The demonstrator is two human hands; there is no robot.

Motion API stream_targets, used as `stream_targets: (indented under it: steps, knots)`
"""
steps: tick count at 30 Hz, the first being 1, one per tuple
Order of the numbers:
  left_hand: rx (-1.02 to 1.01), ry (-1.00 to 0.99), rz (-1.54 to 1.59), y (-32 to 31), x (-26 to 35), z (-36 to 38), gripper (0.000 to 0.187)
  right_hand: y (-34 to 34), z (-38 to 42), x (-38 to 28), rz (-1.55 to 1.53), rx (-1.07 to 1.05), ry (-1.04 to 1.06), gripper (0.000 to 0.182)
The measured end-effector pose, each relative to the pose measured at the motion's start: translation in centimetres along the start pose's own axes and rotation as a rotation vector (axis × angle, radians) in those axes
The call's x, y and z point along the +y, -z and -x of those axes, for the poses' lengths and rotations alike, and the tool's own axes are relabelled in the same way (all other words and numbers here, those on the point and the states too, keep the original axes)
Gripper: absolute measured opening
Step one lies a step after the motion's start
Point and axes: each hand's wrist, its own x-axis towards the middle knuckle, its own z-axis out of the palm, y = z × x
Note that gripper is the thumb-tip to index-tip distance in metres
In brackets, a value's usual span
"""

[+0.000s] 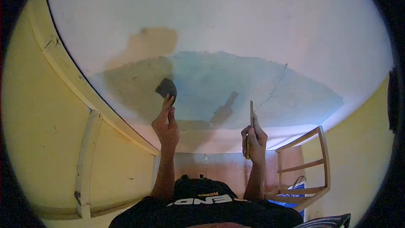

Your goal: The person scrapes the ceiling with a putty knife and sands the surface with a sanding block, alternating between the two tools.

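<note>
A dark grey flat piece [166,88], possibly sandpaper or a dark blade, is gripped by the fingertips of my left hand [167,128]. It lies against or very close to a large pale surface [236,21], over a grey-blue patch [198,82]; contact is hard to judge. To the right, my right hand [256,139] is closed around a thin scraper [251,113] seen edge-on, its narrow end pointing up and a yellowish part below the fingers. A thin crack [276,85] runs diagonally through the patch above the scraper.
Yellow panelled walls with wooden battens [87,160] stand at the left. At the lower right is a wooden frame [324,156] with crossbars, with a blue item [293,194] behind it. Shadows of my arms and hands fall across the patch.
</note>
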Motion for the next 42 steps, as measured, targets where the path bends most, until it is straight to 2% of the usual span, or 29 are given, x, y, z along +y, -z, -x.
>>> stream_targets:
  steps: [3, 8, 11, 14, 17, 21, 25, 28, 31, 34, 37, 42]
  knots:
    - [0.040, -0.140, -0.217, 0.6, -0.7, -1.2, 0.032, -0.8, -0.6, 0.2, -0.007, 0.053, 0.024, 0.058]
    - [-0.002, -0.113, -0.172, 1.4, -1.6, -2.4, 0.038, -2.5, 0.1, 0.0, -0.205, 0.110, -0.134, 0.063]
    - [-0.027, -0.054, -0.056, 1.5, -2.0, -2.8, 0.046, -2.9, 0.4, 0.6, -0.139, 0.099, -0.100, 0.059]
    - [-0.030, -0.056, -0.002, 1.2, -2.7, -3.2, 0.048, -3.8, 0.8, 0.3, 0.183, 0.120, 0.081, 0.059]
    - [-0.054, -0.095, -0.007, 1.0, -2.7, -3.1, 0.046, -4.1, 0.9, -2.0, 0.262, 0.136, 0.104, 0.058]
    - [-0.082, -0.031, -0.032, -0.3, -1.6, -3.4, 0.043, -2.1, -2.8, -2.7, 0.765, 0.246, 0.295, 0.054]
    - [-0.059, -0.025, -0.032, -2.2, -1.3, -3.6, 0.037, -0.6, -6.5, -3.4, 0.837, 0.387, 0.393, 0.055]
    - [-0.002, 0.035, 0.070, -3.6, -1.6, -3.3, 0.037, -1.2, -8.1, -3.7, 0.754, 0.479, 0.472, 0.055]
    - [-0.003, 0.043, 0.066, -4.4, -2.4, -3.4, 0.037, -1.4, -9.5, -3.9, 0.782, 0.527, 0.476, 0.059]
    - [0.012, 0.065, 0.063, -5.0, -2.8, -3.3, 0.038, -2.1, -9.4, -5.7, 0.908, 0.518, 0.398, 0.053]
    - [0.030, 0.032, 0.061, -5.7, -4.5, -3.1, 0.039, -1.9, -9.0, -5.4, 0.917, 0.470, 0.379, 0.059]
    - [0.193, 0.061, 0.302, -8.4, -5.7, -1.7, 0.040, -1.5, -8.7, -5.2, 0.961, 0.455, 0.367, 0.057]
